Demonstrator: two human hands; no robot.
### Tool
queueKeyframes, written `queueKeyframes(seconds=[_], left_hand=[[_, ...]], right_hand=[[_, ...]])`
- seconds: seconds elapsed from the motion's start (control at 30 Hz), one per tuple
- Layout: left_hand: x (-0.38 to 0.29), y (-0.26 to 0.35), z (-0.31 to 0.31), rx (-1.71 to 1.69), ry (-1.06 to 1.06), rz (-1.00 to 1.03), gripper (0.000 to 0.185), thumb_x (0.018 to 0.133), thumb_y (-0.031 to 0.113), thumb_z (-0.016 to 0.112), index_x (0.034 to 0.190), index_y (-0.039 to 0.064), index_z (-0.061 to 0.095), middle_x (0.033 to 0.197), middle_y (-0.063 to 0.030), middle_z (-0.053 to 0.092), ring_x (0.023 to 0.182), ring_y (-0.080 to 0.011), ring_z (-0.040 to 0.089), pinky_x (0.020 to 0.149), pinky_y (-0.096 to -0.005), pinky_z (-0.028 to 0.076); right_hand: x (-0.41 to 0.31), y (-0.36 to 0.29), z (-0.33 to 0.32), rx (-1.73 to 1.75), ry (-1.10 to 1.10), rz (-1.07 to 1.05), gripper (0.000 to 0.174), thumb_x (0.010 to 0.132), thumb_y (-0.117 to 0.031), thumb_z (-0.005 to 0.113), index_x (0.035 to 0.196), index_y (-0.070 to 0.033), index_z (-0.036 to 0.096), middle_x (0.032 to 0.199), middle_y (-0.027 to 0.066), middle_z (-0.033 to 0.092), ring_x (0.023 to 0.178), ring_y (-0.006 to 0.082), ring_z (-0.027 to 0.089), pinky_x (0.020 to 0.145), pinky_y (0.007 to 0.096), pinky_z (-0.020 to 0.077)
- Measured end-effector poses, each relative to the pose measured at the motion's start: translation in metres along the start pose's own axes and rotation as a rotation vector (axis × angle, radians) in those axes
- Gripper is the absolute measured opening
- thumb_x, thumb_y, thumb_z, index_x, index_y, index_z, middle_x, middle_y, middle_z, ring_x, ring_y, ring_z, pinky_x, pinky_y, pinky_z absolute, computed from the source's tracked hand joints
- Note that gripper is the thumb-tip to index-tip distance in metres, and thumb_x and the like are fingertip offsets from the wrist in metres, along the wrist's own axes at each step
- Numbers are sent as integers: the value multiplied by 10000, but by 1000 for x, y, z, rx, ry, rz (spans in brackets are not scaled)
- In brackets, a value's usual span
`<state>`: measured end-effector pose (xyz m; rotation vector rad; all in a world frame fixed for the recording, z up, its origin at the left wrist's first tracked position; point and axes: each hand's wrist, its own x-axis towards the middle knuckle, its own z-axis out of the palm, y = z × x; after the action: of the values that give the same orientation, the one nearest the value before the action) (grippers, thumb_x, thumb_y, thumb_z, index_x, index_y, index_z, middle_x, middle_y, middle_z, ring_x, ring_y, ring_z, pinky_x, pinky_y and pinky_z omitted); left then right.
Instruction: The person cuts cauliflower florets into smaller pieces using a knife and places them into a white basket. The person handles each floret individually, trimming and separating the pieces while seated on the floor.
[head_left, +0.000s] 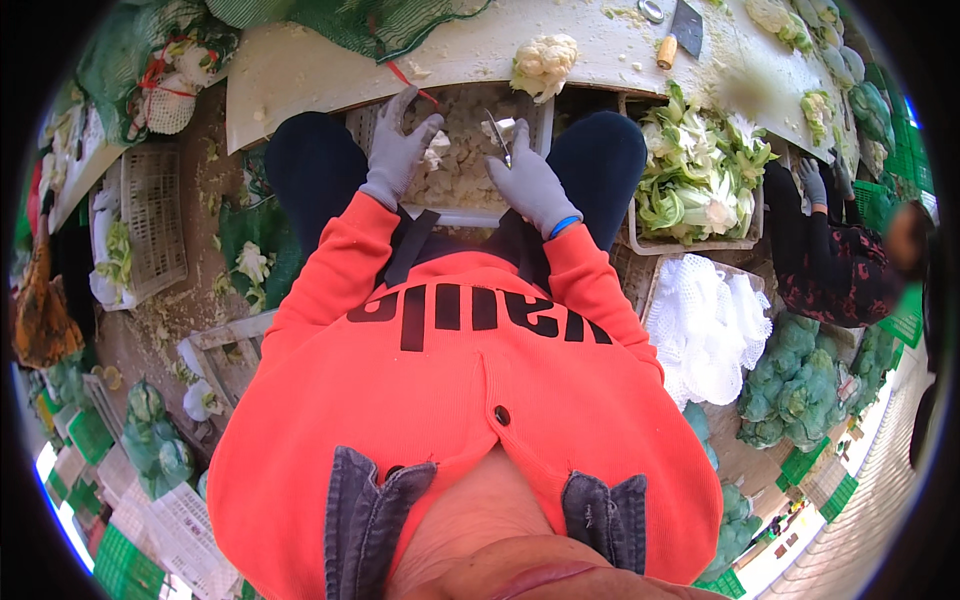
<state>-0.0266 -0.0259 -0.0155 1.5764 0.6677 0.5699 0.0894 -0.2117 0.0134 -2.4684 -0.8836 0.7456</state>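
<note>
My left hand (399, 150), in a grey glove, is held over a white plastic crate (457, 217) between my knees. Its thumb and fingers are spread, with nothing visible between the tips. White cauliflower pieces (435, 152) show just beside and below the thumb; whether they touch the glove is unclear. My gloved right hand (531, 180) grips a small knife (495, 129), its handle mostly hidden by the fingers. Against the blade sits a white cauliflower chunk (501, 130). Many cut florets (465, 169) fill the crate below. A whole cauliflower head (545, 64) rests on the table edge ahead.
On the white table (300, 75) lie a cleaver (684, 34) and green mesh netting (337, 22). A crate of cauliflower leaves (697, 180) stands at right, near white foam nets (701, 330). Another gloved person (832, 255) sits farther right. At left is an upended crate (154, 217).
</note>
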Motion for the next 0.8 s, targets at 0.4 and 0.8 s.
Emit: queueKeyframes(seconds=[0.4, 0.8], left_hand=[[160, 52, 140, 648, -609, 346, 870, 837, 567, 751, 1528, 135, 448, 1511, -219, 464, 1397, -394, 455, 1176, -405, 369], [148, 16, 97, -147, -410, 98, 1100, 748, 199, 921, 1581, -1, 231, 1492, -161, 462, 1342, -243, 504, 1123, -333, 442]], right_hand=[[-26, 20, -37, 23, -160, -127, 508, 975, -279, 494, 1404, -8, 486, 1043, 300, 696, 1004, 467, 659, 866, 543, 515], [11, 23, -101, 179, 114, -100, 293, 1000, -295, 541, 1137, -45, 608, 917, 197, 724, 891, 384, 705, 773, 467, 534]])
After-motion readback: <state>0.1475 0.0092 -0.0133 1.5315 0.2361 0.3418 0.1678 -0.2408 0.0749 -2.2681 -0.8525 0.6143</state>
